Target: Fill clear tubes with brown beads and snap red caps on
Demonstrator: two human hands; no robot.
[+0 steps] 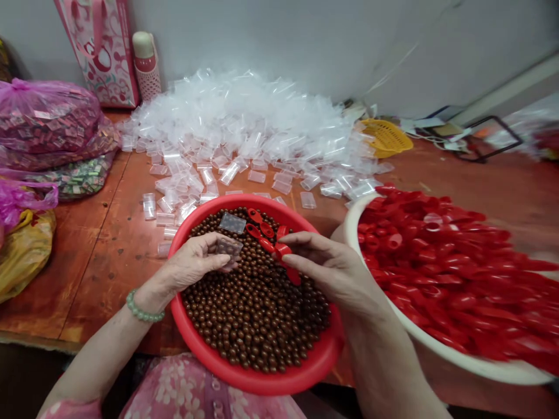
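Observation:
My left hand (198, 260) pinches a small clear plastic case (229, 249) above the red basin (198, 355). The basin holds a heap of shiny brown balls (248, 308). Between the thumb and fingers of my right hand (325, 262) is a red plastic piece (283, 250), its far side partly hidden by the fingertips. More red plastic pieces (261, 222) lie on the balls just beyond it. Another clear case (233, 223) rests on the balls near the basin's back. The two hands are apart, facing each other over the basin.
A large heap of clear plastic cases (253, 122) covers the table (94, 250) behind the basin. At right stands a white basin (476, 369) piled with red pieces (449, 262). Filled bags (48, 125), a bottle (146, 64), a patterned bag (105, 58) and a yellow basket (386, 138) stand around.

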